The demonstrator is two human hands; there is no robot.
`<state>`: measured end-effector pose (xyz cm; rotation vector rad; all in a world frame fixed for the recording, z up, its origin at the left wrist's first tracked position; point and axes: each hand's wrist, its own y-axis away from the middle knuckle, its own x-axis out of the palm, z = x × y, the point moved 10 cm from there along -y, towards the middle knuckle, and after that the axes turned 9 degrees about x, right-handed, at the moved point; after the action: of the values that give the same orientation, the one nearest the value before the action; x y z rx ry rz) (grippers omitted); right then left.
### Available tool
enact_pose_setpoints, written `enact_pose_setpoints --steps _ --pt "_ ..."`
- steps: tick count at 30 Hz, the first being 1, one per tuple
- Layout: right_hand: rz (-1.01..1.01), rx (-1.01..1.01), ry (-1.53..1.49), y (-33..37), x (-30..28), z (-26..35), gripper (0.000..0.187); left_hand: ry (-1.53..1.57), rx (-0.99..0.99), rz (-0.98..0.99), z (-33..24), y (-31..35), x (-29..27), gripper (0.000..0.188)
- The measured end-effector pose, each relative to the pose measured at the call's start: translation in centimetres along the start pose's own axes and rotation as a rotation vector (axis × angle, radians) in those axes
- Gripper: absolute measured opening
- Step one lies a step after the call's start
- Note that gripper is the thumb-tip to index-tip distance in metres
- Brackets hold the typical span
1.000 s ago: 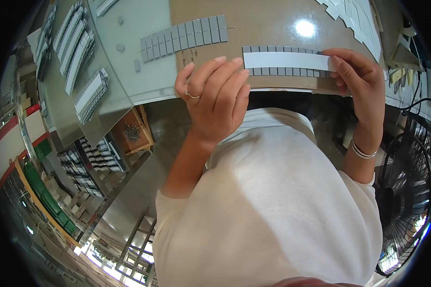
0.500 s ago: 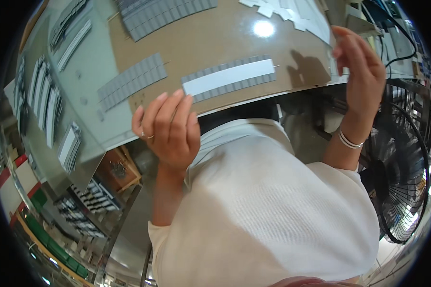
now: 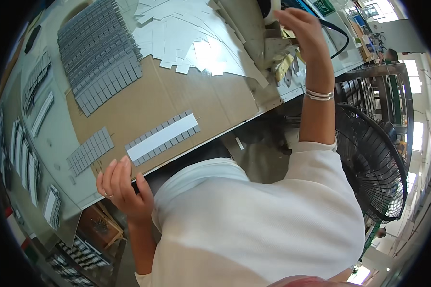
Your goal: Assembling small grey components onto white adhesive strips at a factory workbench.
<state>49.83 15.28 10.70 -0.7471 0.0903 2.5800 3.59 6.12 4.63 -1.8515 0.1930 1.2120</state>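
Note:
My left hand [image 3: 123, 191], a ring on one finger, hovers at the table's front edge with its fingers loosely stretched and nothing in them. Just beyond its fingertips lies a strip of grey tiles [image 3: 163, 136] with a white band along its middle. A smaller piece of grey tile sheet [image 3: 92, 149] lies to the left of that strip. My right hand [image 3: 304, 31], bracelets at the wrist, is raised at the far right of the table. Its fingers point left beside a dark and white rounded object [image 3: 269, 10], cut off at the top; whether they touch it is unclear.
A thick stack of grey tile sheets [image 3: 98, 52] stands at the back left, beside a spread of loose white strips [image 3: 177, 38]. Bundled strips [image 3: 24, 155] line the left side. A black cable [image 3: 345, 40] loops at the right, above a large floor fan [image 3: 376, 162].
My view has swung to the right. My right arm has reached farther over the table's far right side, while my left hand remains near the front edge by the tile strip.

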Motion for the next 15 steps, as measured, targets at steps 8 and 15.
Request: enact_pose_setpoints --steps 8,15 --pt "-0.051 -0.104 -0.559 10.8 -1.3 1.3 0.016 -0.017 -0.05 0.009 0.0 0.3 -0.7 0.031" --pt "0.003 0.155 -0.656 8.3 0.6 -7.6 0.018 0.117 -0.088 -0.011 0.6 -0.6 -0.3 0.036"
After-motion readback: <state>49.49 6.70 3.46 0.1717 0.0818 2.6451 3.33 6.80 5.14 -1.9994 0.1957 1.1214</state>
